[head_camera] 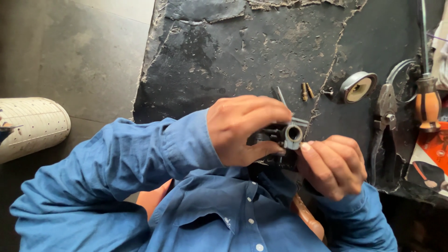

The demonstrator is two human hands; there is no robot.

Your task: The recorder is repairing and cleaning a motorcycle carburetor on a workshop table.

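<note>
Left hand (242,128), right hand (332,165) grasp metal part (288,135).

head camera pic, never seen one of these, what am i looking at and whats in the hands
The camera sits on a person's head and looks down, so you see their own blue sleeves and both bare hands from above. The left hand grips a small dark metal part with a round open tube end facing the camera. The right hand is closed beside it, fingertips touching the tube end; whether it holds anything small cannot be seen. Beyond the hands is a worn black mat. On it lie two small brass pieces, a round metal cap, pliers and a screwdriver with an orange and black handle. At far left is a white perforated object on the floor.
</note>
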